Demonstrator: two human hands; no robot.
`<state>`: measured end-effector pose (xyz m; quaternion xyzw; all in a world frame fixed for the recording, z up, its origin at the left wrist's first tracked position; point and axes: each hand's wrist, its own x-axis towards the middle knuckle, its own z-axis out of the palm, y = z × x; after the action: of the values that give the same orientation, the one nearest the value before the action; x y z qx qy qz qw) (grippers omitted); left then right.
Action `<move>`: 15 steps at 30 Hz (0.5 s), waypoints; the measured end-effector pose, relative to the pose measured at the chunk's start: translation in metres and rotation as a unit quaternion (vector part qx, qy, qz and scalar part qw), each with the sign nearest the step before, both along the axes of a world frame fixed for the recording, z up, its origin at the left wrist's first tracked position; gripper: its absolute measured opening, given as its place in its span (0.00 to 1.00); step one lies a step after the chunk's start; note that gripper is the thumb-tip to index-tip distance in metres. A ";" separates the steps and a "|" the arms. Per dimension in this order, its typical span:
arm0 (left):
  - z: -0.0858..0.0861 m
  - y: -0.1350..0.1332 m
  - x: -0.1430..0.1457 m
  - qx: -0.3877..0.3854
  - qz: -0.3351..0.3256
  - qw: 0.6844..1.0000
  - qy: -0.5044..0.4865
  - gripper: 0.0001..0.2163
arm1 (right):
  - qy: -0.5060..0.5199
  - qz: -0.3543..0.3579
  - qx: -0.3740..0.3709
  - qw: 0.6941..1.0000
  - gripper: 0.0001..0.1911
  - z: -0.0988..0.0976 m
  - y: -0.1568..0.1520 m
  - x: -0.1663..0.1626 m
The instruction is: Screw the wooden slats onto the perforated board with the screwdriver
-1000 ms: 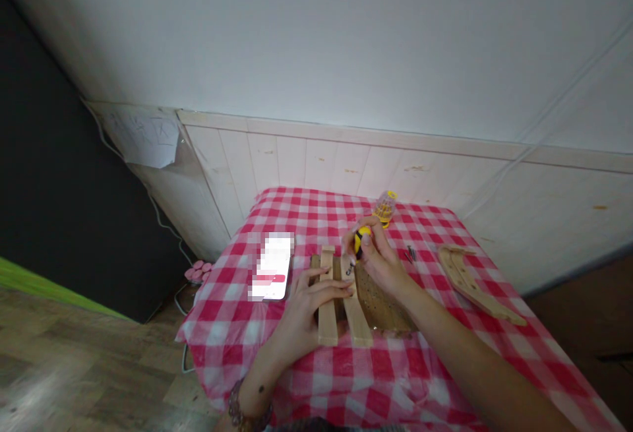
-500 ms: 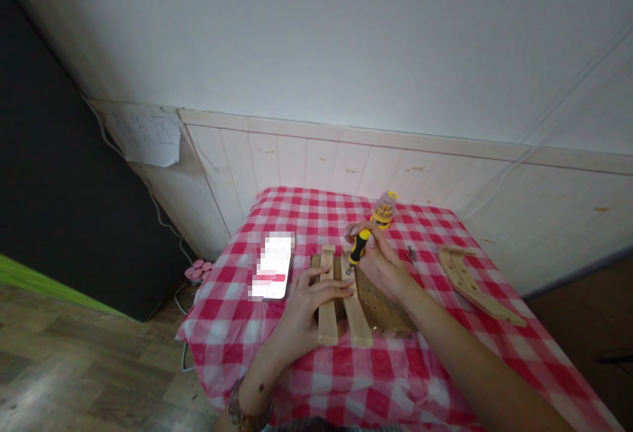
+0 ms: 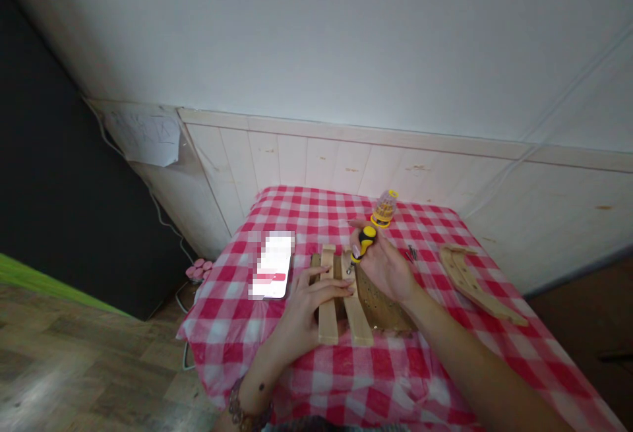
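Observation:
My right hand [image 3: 388, 264] holds a yellow-and-black screwdriver [image 3: 366, 242] between thumb and fingers, its index finger raised. The screwdriver leans, its tip at a small metal screw [image 3: 349, 272] in the right of two pale wooden strips [image 3: 359, 326]. Across both strips lie the fingers of my left hand [image 3: 309, 297], pressing and steadying them; its thumb is mostly hidden. Beneath the strips is a darker wooden board [image 3: 383, 307] with many small holes. How deep the screw sits is too small to tell.
A lit phone [image 3: 274, 267] lies left of the work on the checked tablecloth [image 3: 237, 326]. Behind stands a clear-topped bit case [image 3: 384, 208]. Several loose screws [image 3: 412, 252] lie right of my hand, and a joined wooden piece [image 3: 477, 290] lies farther right. The wall borders the table.
The screwdriver's handle has tilted to the right, and my right hand's fingers have shifted and loosened around it. My left hand and the strips stay in place.

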<state>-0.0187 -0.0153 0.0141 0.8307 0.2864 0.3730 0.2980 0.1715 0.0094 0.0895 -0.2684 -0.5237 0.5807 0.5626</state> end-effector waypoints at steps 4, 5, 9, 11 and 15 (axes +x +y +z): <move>0.000 0.000 -0.001 -0.002 -0.005 1.000 0.003 0.21 | -0.027 -0.029 0.011 0.999 0.18 -0.002 0.003 -0.001; 0.000 0.000 -0.001 -0.003 -0.006 1.000 0.003 0.22 | -0.034 -0.034 0.017 0.999 0.18 -0.004 0.003 -0.001; 0.000 0.000 -0.001 -0.004 -0.003 1.000 0.000 0.22 | -0.061 -0.039 0.044 0.996 0.17 -0.009 0.004 -0.003; 0.000 0.000 -0.001 0.000 -0.007 1.000 -0.004 0.22 | -0.077 -0.047 0.058 0.994 0.16 -0.010 0.004 -0.002; 0.000 0.000 -0.001 0.002 -0.013 1.000 -0.002 0.22 | -0.076 -0.043 0.049 0.995 0.17 -0.006 0.006 0.002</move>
<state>-0.0201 -0.0150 0.0142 0.8342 0.2745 0.3715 0.3013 0.1733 0.0151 0.0833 -0.3061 -0.5807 0.5078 0.5578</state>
